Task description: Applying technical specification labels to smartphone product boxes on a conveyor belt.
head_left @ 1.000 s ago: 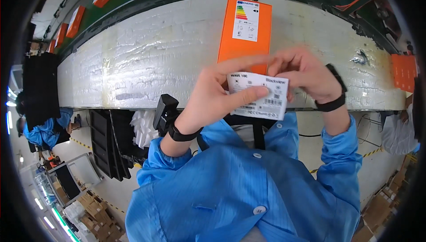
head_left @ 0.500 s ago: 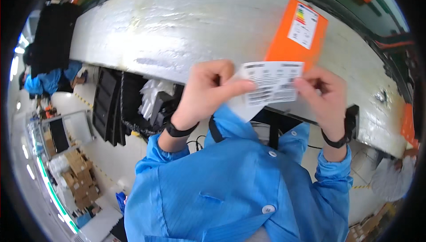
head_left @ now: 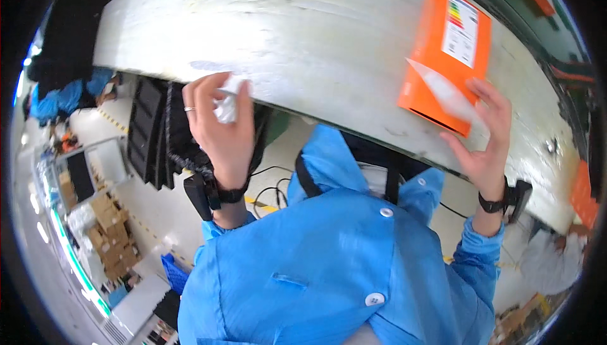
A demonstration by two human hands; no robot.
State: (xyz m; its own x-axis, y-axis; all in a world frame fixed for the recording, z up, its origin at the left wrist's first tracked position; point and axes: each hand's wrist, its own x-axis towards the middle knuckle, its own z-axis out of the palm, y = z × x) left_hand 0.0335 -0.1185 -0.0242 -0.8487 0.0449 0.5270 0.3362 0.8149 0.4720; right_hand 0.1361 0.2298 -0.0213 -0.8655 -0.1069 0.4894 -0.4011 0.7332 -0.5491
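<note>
My left hand (head_left: 221, 127) is curled over the table's near edge. Between its thumb and fingers is a crumpled white piece (head_left: 229, 101) that looks like paper. A white label (head_left: 442, 92), seen edge-on and blurred, hangs at the fingertips of my right hand (head_left: 487, 133). That hand's thumb and index finger stand apart, and the label seems to cling to the fingers. Behind the label, an orange box (head_left: 425, 48) lies on the table, with a white sticker bearing coloured bars (head_left: 461, 32) on its upper face. Whether the label touches the box, I cannot tell.
The long silvery table (head_left: 303, 35) runs across in front of me. Below its left edge stand a black-lined bin (head_left: 180, 136) and black panels (head_left: 147, 133). Another orange box (head_left: 585, 196) lies at the right. A person in blue (head_left: 60, 101) is far left.
My hands have drawn apart: the left went left with crumpled white paper, the right kept the label beside the orange box. The printed label has turned edge-on. The view has shifted slightly.
</note>
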